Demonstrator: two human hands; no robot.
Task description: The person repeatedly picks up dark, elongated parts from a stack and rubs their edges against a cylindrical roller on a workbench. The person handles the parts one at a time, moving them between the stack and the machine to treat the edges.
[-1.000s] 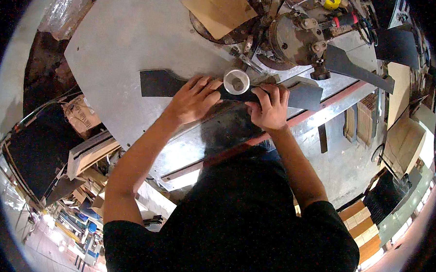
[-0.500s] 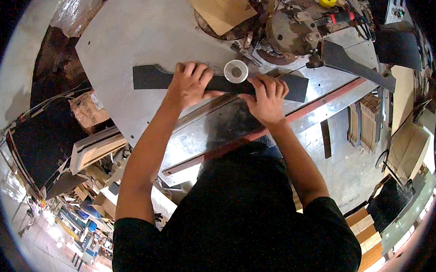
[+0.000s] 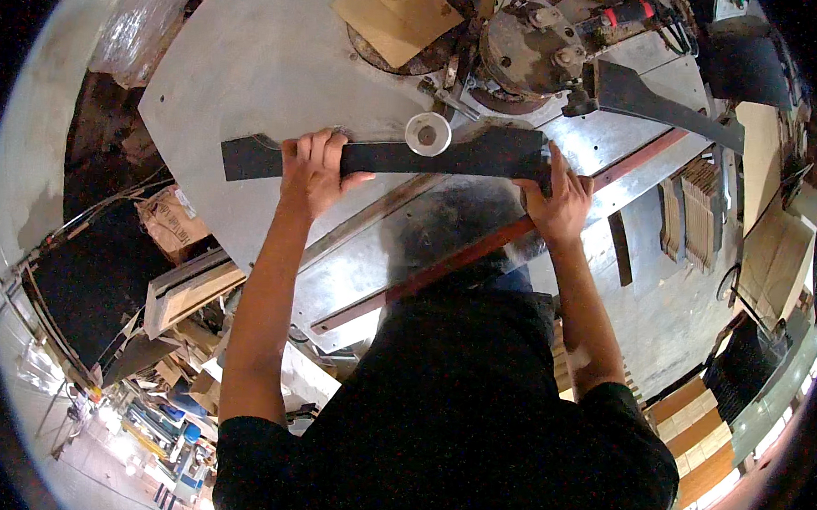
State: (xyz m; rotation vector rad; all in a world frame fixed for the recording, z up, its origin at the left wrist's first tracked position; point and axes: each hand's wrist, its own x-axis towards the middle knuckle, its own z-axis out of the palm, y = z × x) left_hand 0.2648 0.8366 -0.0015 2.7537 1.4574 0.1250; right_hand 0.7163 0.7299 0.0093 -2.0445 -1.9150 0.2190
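A long black shaped board [image 3: 404,159] lies across the metal work table [image 3: 243,75], with a raised, stepped profile at both ends of its far edge. My left hand [image 3: 312,171] grips it left of the middle, fingers over the far edge and thumb along the near one. At the board's right end, my right hand [image 3: 561,200] is closed around the corner. A round, white-rimmed piece [image 3: 427,134] with a grey centre stands against the far edge, between my hands.
Beyond the board stands a dirty round machine part [image 3: 513,54], near a brown sheet [image 3: 399,18] and a red-handled tool [image 3: 629,11]. Another black shaped board [image 3: 670,113] lies at the far right. Several stacked boards [image 3: 697,217] are at the right. A reddish rail [image 3: 463,257] crosses the near side.
The black board has shifted left and tilted slightly past the round white-rimmed piece. My left hand moved left with it. My right hand moved right, onto the board's right end.
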